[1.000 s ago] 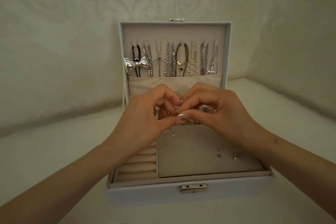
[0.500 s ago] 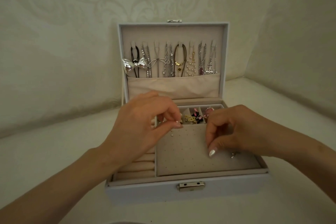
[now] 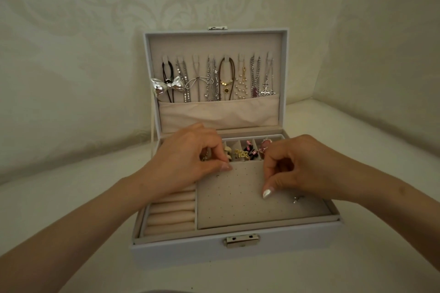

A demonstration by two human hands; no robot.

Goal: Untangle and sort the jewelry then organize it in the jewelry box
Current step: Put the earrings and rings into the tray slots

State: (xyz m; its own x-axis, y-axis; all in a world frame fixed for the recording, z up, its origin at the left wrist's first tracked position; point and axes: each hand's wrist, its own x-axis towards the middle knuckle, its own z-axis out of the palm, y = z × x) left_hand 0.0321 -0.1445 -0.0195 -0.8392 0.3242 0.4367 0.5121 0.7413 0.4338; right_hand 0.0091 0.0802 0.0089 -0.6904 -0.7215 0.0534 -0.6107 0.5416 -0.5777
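Note:
The white jewelry box [image 3: 181,251] stands open in front of me, with several necklaces [image 3: 215,79] hanging in its raised lid. My left hand [image 3: 190,157] is at the top left corner of the perforated earring panel [image 3: 238,202]. Its thumb and forefinger pinch a tiny piece that is mostly hidden, just above a small stud [image 3: 217,175] set in the panel. My right hand [image 3: 300,169] is curled over the panel's right half, fingertips pinched down on a small earring that its thumb hides. Another small silver earring [image 3: 297,198] lies just right of that thumb.
Small compartments [image 3: 247,150] at the back of the tray hold gold, black-pink and pink pieces. Ring rolls [image 3: 171,216] fill the left side. A metal latch [image 3: 241,240] sits on the front wall. The box rests on pale fabric with patterned cushions [image 3: 83,66] behind.
My hands were joined above the tray and have separated. The left dropped to the panel's top left corner, and the right swung down onto the panel's right half.

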